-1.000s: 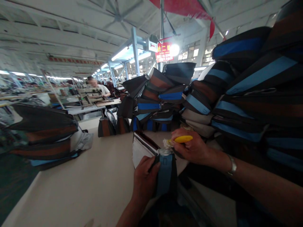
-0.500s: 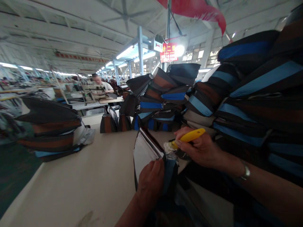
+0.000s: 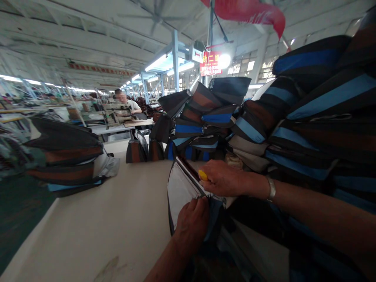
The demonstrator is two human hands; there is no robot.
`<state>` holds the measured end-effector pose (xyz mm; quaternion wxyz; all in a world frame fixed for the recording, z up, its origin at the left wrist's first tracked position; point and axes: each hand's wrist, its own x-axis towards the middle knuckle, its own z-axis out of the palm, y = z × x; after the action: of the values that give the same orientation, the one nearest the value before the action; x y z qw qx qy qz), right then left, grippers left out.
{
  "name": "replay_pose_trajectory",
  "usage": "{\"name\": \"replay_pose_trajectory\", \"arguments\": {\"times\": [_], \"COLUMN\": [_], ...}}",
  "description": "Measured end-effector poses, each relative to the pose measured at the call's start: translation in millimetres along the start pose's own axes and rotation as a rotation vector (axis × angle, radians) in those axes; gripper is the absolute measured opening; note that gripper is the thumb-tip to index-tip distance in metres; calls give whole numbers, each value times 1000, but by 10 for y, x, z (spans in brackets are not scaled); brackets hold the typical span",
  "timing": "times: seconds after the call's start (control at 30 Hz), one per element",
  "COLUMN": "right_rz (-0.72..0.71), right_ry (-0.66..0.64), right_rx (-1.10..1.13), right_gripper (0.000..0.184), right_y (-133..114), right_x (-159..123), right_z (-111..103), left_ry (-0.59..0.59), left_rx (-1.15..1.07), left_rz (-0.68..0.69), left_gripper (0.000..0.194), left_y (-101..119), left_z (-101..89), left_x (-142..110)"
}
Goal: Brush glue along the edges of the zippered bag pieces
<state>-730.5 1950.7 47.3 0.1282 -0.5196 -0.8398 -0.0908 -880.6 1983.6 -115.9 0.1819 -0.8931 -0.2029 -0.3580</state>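
Note:
My left hand is closed on the near edge of a dark fabric bag, which has a white inner panel and a blue side. My right hand wraps round a brush with a yellow handle. Only the handle's end shows, pointing left above the bag's dark rim; the bristles are hidden behind the hand. Both hands are at the bag, the right one just beyond the left. The bag stands tilted on the pale tabletop.
At the left lies a stack of dark bags with brown and blue bands. Beyond my hands and along the right rise tall heaps of similar bags. Farther back, a person sits at a sewing machine.
My right hand has moved left to the bag's rim, and the brush has turned so its pale bristles no longer show. The left hand keeps its hold on the bag.

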Motion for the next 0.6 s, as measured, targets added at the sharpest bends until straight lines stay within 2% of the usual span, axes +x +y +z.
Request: {"name": "replay_pose_trajectory", "arguments": {"times": [0.07, 0.2, 0.27, 0.33, 0.4, 0.47, 0.53, 0.57, 0.6], "right_rz": [37, -57, -33, 30, 83, 153, 210, 232, 250], "right_ry": [76, 159, 252, 376, 517, 661, 768, 802, 828], "right_rx": [12, 129, 162, 272, 456, 655, 807, 871, 927], "right_gripper": [14, 16, 13, 10, 12, 13, 15, 16, 16], "right_y": [-17, 21, 67, 96, 82, 27, -48, -88, -128], "right_x": [28, 59, 62, 44, 4, -49, -100, -122, -141], "right_z": [41, 105, 112, 101, 91, 109, 167, 209, 256], "left_ry": [22, 32, 38, 29, 40, 116, 232, 282, 319], "left_rx": [6, -3, -11, -29, -69, -130, -184, -208, -231], "left_rz": [10, 74, 93, 22, -156, -457, -805, -928, -983], "left_gripper": [26, 25, 25, 23, 18, 15, 21, 22, 24], "left_y": [-42, -204, -361, -562, -742, -808, -707, -600, -473], "left_z": [-9, -82, -153, -247, -360, -474, -556, -575, -577], "left_x": [-44, -166, -248, -357, -513, -722, -960, -1074, -1176]}}
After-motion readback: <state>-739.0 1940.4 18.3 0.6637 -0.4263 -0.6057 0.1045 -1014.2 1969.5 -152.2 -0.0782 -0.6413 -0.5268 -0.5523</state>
